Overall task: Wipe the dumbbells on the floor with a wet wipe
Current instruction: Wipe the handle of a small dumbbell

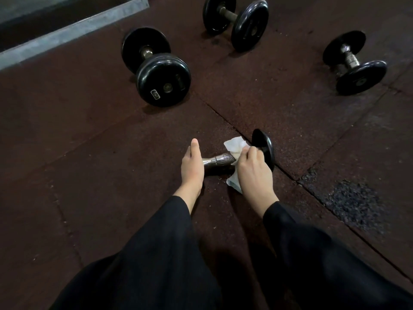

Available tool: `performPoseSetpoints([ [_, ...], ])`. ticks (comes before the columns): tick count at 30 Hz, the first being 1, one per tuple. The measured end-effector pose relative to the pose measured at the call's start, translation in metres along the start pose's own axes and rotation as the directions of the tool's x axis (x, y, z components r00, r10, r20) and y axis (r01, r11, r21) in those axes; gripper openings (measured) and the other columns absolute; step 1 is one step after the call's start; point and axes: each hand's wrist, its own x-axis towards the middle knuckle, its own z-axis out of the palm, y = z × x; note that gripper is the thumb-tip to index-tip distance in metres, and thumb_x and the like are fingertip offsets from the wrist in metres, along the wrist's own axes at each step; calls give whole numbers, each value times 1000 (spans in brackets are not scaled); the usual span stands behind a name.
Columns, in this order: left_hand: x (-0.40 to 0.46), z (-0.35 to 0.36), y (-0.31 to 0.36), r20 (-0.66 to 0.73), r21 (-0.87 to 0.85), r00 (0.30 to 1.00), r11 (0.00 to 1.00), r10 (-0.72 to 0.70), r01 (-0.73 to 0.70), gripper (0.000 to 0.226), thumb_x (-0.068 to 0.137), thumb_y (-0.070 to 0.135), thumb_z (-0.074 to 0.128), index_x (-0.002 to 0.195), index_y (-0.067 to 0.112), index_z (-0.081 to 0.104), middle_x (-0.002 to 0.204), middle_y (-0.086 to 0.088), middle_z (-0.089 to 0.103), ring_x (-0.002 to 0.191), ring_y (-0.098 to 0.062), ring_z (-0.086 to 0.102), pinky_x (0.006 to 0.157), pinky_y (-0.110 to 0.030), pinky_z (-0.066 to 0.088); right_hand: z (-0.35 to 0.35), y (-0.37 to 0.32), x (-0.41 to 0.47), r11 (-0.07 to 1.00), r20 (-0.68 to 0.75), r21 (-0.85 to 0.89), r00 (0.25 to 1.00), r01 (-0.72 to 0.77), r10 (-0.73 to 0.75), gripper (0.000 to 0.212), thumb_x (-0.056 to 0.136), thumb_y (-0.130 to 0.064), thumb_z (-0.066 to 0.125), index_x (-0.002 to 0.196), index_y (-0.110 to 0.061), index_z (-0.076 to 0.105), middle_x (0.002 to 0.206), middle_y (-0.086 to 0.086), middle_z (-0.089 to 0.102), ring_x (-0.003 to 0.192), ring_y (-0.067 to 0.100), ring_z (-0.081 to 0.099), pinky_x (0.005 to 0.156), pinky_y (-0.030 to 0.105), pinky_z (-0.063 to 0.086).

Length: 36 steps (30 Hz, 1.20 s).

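A small dumbbell point(220, 159) with a chrome knurled handle and black end plates lies on the dark rubber floor in the lower middle of the head view. My left hand point(192, 170) holds its left end and hides that plate, thumb pointing away from me. My right hand point(254, 173) grips a white wet wipe point(234, 145) wrapped round the handle right beside the right plate point(266, 149). One end of the wipe sticks up above my fingers and the other hangs below my palm. Black sleeves cover both forearms.
Three larger black dumbbells lie farther off: one at the upper left point(156, 68), one at the top middle point(235, 23), one at the upper right point(355, 62). A grey raised ledge point(67, 34) runs along the top left. A worn, crumbled floor patch point(348, 198) lies to the right.
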Motion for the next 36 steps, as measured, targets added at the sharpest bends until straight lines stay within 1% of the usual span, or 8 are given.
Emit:
performPoseSetpoints([
  [4, 0, 0, 0, 5, 15, 1000, 1000, -9, 9, 58, 96, 50, 27, 137, 12, 45, 139, -7, 48, 128, -23, 44, 104, -31, 31, -8, -9, 10, 985, 36, -170, 999, 0, 7, 17, 62, -16, 58, 69, -11, 73, 69, 1, 61, 62, 12, 57, 49, 16, 41],
  [10, -2, -1, -1, 9, 17, 1000, 1000, -4, 4, 57, 97, 48, 27, 139, 13, 42, 143, -6, 45, 132, -22, 40, 107, -30, 28, -2, -13, 19, 901, 151, -427, 988, 78, -14, 33, 95, -13, 33, 116, -7, 57, 112, 11, 52, 95, 20, 52, 71, 23, 39],
  [17, -2, -2, -1, 36, 18, 999, 1000, 0, -1, 58, 96, 50, 28, 140, 15, 41, 143, -6, 45, 131, -21, 41, 107, -30, 28, 0, -7, 25, 915, 165, -402, 986, 38, 31, 32, 97, -14, 32, 118, -4, 54, 111, 11, 52, 95, 19, 52, 77, 21, 43],
  [22, -2, -3, -2, 38, 18, 999, 1000, 14, -15, 57, 97, 49, 28, 141, 15, 40, 143, -6, 44, 132, -21, 40, 107, -29, 28, -2, -15, 6, 920, 233, -391, 970, 33, 64, 32, 88, -9, 33, 96, -11, 63, 89, 2, 59, 75, 11, 54, 56, 20, 34],
  [24, -1, -2, -1, 38, 11, 999, 1000, 6, -6, 58, 96, 50, 28, 140, 14, 40, 143, -6, 45, 131, -21, 41, 107, -29, 28, -5, -13, 0, 941, 225, -339, 971, 1, 80, 30, 81, -11, 36, 85, -16, 65, 78, -2, 61, 64, 8, 55, 49, 18, 34],
  [27, 0, -2, 1, 32, 5, 999, 1000, -13, 13, 59, 96, 51, 28, 139, 13, 43, 140, -7, 47, 128, -22, 44, 104, -30, 31, 3, -9, 1, 991, -9, -98, 996, -87, 87, 4, 71, -9, 64, 72, -12, 62, 64, 3, 62, 48, 10, 59, 35, 18, 39],
  [29, -1, -1, 2, 30, 0, 999, 1000, -16, 16, 59, 96, 51, 28, 138, 13, 43, 139, -7, 48, 128, -22, 44, 104, -30, 31, 11, -4, 0, 989, -89, 117, 991, -86, 97, 25, 59, 3, 78, 72, -4, 58, 61, 12, 60, 44, 17, 60, 31, 20, 39],
  [36, 1, -1, 1, 28, 11, 1000, 1000, 2, -2, 57, 96, 49, 28, 136, 13, 46, 139, -6, 49, 128, -21, 44, 105, -30, 31, 15, -20, -6, 906, -220, 414, 975, 83, 11, 28, 53, 17, 69, 70, -1, 55, 57, 13, 56, 40, 22, 57, 31, 26, 42],
])
